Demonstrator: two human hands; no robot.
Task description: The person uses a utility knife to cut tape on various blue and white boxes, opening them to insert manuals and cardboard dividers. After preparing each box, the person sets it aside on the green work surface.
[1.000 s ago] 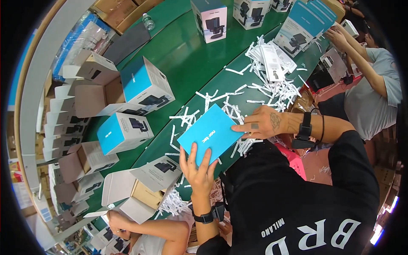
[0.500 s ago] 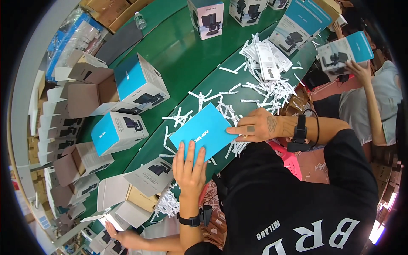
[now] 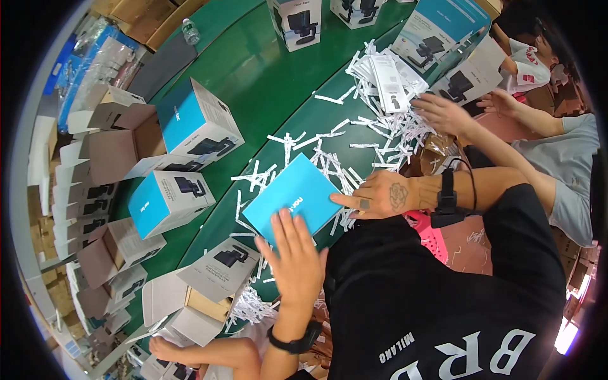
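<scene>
A cardboard box with a bright blue lid (image 3: 288,187) stands on the green table in front of me, top side up. My left hand (image 3: 292,256) lies over its near left edge, fingers stretched and apart, slightly blurred. At the right corner, my right hand (image 3: 380,195) holds the box, index finger on the lid and the other fingers curled down its side. The lower sides of the box are mostly hidden. White paper shreds (image 3: 326,155) are scattered around it.
Blue-and-white product boxes (image 3: 180,120) and an open box (image 3: 215,278) stand to the left. A shred heap with a white leaflet (image 3: 387,82) lies beyond. A co-worker's hand (image 3: 443,114) reaches in at right; another person's arm (image 3: 215,354) is at lower left.
My left hand has slid lower and to the right on the lid, its fingers spreading. My right hand stays at the corner. The co-worker at right has put their box down and reaches toward the shreds.
</scene>
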